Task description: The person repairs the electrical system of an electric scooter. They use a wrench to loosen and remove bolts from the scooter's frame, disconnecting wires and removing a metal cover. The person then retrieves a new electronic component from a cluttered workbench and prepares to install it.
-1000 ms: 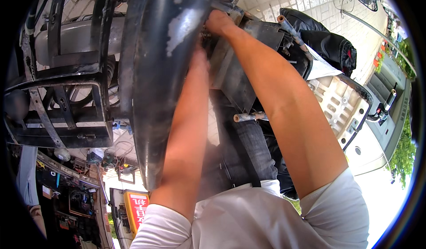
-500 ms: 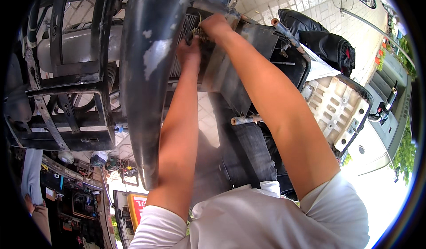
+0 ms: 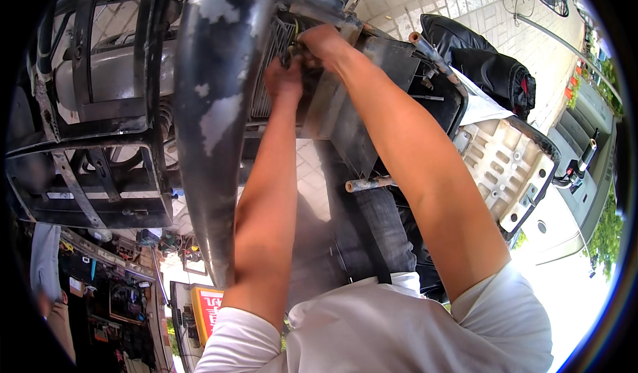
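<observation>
Head: left hand [image 3: 284, 80], red lettered sign [image 3: 211, 308]

Wires [image 3: 296, 30] at the Fingers, Ribbed Part [image 3: 274, 46] Alongside

The wires are thin, and at least one shows yellow-green. They rise in a loose curve just above the left fingers [image 3: 274, 68] and just left of the right fingers [image 3: 308, 38]; their lower run is hidden between the two. A small dark piece [image 3: 286, 58] sits at the left fingertips, too covered to identify.

The ribbed part is grey, with close parallel ridges. It stands tilted behind the left fingers, showing above them and down along their left side.

A dull, brownish metal casing [image 3: 327, 102] lies below the right fingers, its scuffed flat side exposed.
</observation>
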The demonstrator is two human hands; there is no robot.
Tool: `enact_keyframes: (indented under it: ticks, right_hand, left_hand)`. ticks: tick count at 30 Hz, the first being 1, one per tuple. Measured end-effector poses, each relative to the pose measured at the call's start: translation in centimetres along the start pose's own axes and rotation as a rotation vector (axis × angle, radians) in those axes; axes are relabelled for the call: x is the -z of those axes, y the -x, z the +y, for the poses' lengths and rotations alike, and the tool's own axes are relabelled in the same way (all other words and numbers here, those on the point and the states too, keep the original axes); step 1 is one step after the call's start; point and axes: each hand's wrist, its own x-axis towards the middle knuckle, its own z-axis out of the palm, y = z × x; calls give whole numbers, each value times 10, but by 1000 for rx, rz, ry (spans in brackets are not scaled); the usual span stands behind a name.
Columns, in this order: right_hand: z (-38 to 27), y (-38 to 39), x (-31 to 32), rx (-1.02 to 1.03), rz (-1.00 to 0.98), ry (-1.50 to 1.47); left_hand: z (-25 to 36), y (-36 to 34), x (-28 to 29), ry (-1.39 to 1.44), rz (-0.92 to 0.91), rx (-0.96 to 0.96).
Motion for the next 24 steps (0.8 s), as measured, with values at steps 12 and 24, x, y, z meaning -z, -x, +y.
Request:
enact_keyframes:
  ticks: [12, 24]
  right_hand:
    - [13, -11, 11, 281, 31, 518]
    - [-35, 97, 3, 122, 46, -207]
  left_hand:
    - [8, 2, -10, 1, -42, -23]
    - [1, 26, 7, 584, -139, 317]
